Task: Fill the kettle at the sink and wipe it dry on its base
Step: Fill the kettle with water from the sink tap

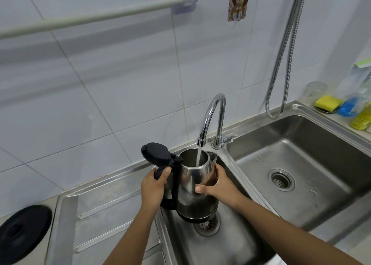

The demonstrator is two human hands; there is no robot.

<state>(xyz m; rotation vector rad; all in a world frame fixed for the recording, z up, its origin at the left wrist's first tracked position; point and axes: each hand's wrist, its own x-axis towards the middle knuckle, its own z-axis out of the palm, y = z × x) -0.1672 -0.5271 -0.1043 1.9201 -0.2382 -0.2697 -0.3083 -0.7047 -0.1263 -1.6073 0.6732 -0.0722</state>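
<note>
A steel kettle (195, 200) with a black handle and its black lid (155, 154) flipped up is held over the left sink basin (226, 242). My left hand (153, 188) grips the handle. My right hand (217, 184) wraps the kettle's body on the spout side. Water streams from the chrome tap (212, 114) straight into the kettle's mouth. The round black kettle base (24, 233) lies on the counter at the far left.
A drainboard (112, 208) lies left of the basin, a second basin (297, 164) to the right. At the back right stand a yellow sponge (327, 102), dish-soap bottles (359, 112) and a glass (315, 90). A metal hose (285, 64) hangs on the tiled wall; a white rail (90, 18) crosses above.
</note>
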